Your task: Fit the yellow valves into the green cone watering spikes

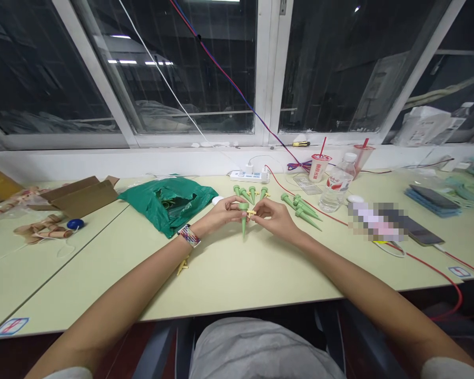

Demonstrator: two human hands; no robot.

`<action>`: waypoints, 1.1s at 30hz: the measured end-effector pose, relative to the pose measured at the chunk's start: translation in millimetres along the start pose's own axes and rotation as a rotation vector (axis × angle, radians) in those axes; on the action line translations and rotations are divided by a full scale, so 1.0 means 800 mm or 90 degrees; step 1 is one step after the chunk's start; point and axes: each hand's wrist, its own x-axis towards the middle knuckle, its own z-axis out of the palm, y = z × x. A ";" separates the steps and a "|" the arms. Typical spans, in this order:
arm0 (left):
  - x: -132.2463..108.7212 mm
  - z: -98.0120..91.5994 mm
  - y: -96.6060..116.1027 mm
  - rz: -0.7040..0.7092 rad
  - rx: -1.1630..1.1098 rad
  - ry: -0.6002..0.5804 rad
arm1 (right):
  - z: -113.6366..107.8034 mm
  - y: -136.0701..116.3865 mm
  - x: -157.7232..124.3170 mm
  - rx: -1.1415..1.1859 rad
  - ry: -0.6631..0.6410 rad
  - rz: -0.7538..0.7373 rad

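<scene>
My left hand (221, 212) pinches the top of a green cone-shaped spike (244, 221), which points down toward the table. My right hand (274, 215) is closed on a small yellow fitting (252, 212) held against the side of the spike's top. A beaded band (189, 235) is on my left wrist. Several more green spikes (249, 192) lie just behind my hands, and another group of green spikes (303, 207) lies to the right. A few small yellow fittings (182, 266) lie under my left forearm.
A green plastic bag (168, 202) lies open at left, beside a cardboard box (81, 195). A power strip (248, 176), a paper cup (319, 167), a water bottle (336, 185), phones (421, 231) and a red cable (438, 271) occupy the back and right.
</scene>
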 end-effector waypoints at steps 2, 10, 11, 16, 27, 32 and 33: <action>0.000 0.000 -0.001 -0.001 -0.004 0.000 | -0.001 0.000 -0.004 0.003 0.008 -0.006; 0.000 0.000 -0.004 -0.002 -0.017 -0.004 | -0.008 0.001 -0.010 -0.102 -0.020 0.079; 0.000 0.000 -0.004 -0.001 -0.015 -0.005 | -0.009 0.001 -0.011 -0.102 -0.019 0.088; 0.000 -0.001 -0.004 0.009 -0.006 -0.002 | -0.011 -0.001 -0.011 -0.087 0.014 0.008; -0.003 0.001 -0.002 -0.017 0.000 -0.019 | -0.013 -0.005 -0.021 -0.363 -0.075 -0.040; -0.004 0.011 -0.001 0.014 0.027 -0.054 | -0.002 -0.005 -0.021 -0.317 -0.101 0.005; -0.003 0.013 -0.002 0.034 0.035 -0.044 | 0.000 -0.005 -0.020 -0.278 -0.098 0.043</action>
